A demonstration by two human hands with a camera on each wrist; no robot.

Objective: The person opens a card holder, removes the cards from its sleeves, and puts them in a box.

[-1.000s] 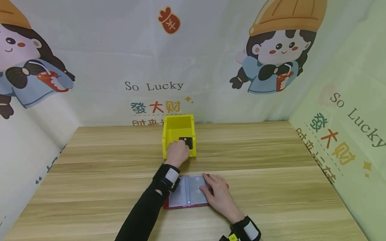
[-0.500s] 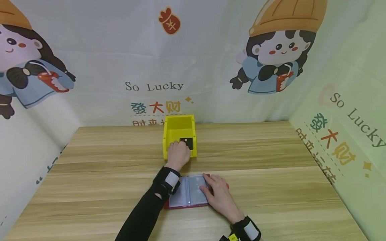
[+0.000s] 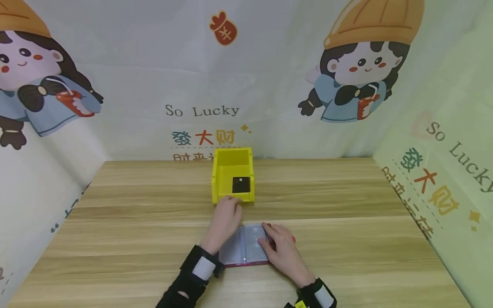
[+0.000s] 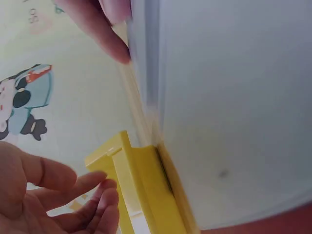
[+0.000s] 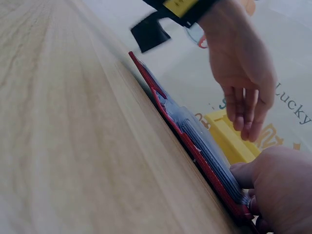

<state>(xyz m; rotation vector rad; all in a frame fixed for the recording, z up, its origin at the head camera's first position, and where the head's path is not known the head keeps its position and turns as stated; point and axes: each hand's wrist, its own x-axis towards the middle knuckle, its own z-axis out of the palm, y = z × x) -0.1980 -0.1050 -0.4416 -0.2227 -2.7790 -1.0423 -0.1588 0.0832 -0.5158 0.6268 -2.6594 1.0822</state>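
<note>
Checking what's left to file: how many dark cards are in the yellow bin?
1: a dark card lies on the floor of the yellow bin. Its front wall may hide others.

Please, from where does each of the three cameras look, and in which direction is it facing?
Head: on the person's head, facing forward and down over the wooden table; both hands show, the left hand just before the yellow bin, the right hand on the open card album.
Left wrist: at the left wrist, close and tilted, facing the bin's wall; the left hand's fingers show.
Right wrist: low at table level, facing along the album's red edge; both hands show.
Shared: all three views show the yellow bin.
</note>
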